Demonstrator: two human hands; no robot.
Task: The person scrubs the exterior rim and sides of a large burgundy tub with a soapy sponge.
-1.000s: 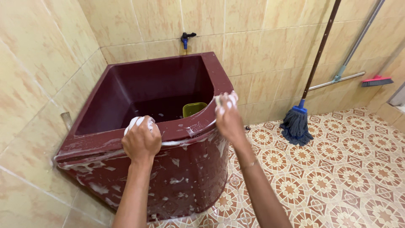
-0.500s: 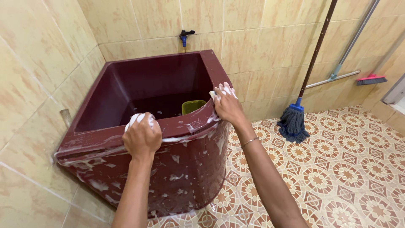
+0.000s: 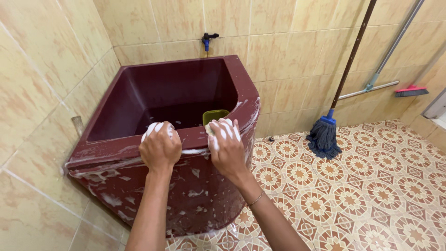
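hidden: green container (image 3: 214, 116) mostly behind tub rim (image 3: 195, 137) | cut off: mop (image 3: 325, 137) handle top, above tub | unclear: whatever soapy left hand (image 3: 160, 148) grips

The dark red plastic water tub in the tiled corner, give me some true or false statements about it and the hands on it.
1. Both hands rest on the front rim of the dark red plastic water tub. True: the left hand and right hand sit side by side there.
2. The tub's outer wall is dry and clean. False: white soap suds streak it.
3. A green plastic container sits inside the tub. True.
4. The blue string mop lies flat on the patterned floor. False: it stands leaning against the tiled wall.
5. The right hand holds the small wall tap. False: the tap is untouched, above the tub.
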